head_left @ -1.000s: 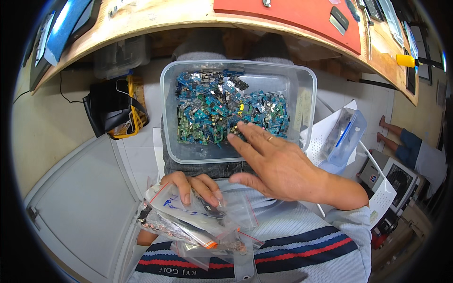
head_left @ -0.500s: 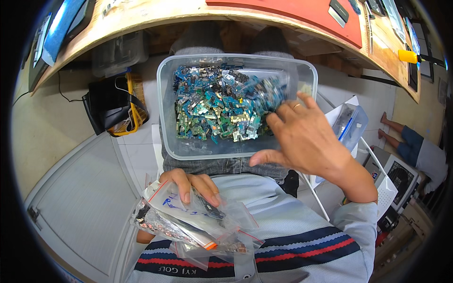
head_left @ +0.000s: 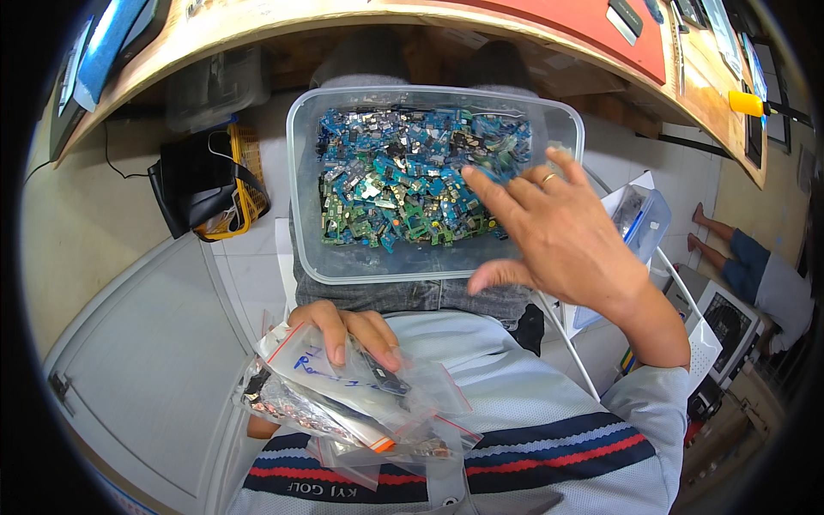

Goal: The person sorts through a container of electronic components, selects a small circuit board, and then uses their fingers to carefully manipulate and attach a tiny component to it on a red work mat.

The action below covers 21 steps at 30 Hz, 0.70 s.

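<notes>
A clear plastic tub [head_left: 309, 184] rests on my lap, filled with several small blue and green circuit boards [head_left: 399, 180]. My right hand [head_left: 554, 232] hovers over the tub's right side with fingers spread, a ring on one finger, holding nothing. My left hand [head_left: 348, 330] grips a bundle of clear zip bags [head_left: 352, 403] against my striped shirt; one bag has blue writing and others hold small parts.
A wooden desk edge [head_left: 257, 21] arcs above with a red mat [head_left: 592, 34]. A black bag in a yellow basket [head_left: 210, 184] stands on the floor at left. White shelving with a clear box [head_left: 644, 223] is at right. Another person's legs [head_left: 730, 245] show far right.
My right hand has lifted from the tub's near rim and moved right and up over the boards, fingers spreading. My left hand still holds the bags.
</notes>
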Motion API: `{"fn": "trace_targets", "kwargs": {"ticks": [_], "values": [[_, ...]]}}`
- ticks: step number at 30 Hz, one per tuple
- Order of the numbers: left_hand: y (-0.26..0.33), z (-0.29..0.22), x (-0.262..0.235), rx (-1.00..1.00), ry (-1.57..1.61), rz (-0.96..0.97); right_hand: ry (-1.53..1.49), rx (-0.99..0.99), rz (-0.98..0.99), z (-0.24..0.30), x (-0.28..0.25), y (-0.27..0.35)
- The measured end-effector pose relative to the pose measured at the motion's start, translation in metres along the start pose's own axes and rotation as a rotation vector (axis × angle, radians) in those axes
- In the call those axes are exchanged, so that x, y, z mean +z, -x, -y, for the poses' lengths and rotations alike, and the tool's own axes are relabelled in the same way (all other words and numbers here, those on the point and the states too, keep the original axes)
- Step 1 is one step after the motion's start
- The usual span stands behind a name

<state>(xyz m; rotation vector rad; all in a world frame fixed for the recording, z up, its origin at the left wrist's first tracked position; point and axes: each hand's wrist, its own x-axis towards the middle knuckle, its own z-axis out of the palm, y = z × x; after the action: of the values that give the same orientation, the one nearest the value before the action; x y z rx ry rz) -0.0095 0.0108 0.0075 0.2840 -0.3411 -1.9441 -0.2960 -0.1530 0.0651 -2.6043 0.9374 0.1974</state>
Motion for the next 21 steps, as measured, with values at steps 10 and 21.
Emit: {"fn": "trace_targets", "kwargs": {"ticks": [10, 21], "values": [[0.004, 0.000, -0.001, 0.005, 0.034, 0.006, 0.181, 0.082, 0.035, -0.008, -0.001, -0.016], [-0.006, 0.000, -0.025, -0.045, 0.074, 0.232, -0.237, -0.113, 0.149, 0.018, 0.017, 0.014]]}}
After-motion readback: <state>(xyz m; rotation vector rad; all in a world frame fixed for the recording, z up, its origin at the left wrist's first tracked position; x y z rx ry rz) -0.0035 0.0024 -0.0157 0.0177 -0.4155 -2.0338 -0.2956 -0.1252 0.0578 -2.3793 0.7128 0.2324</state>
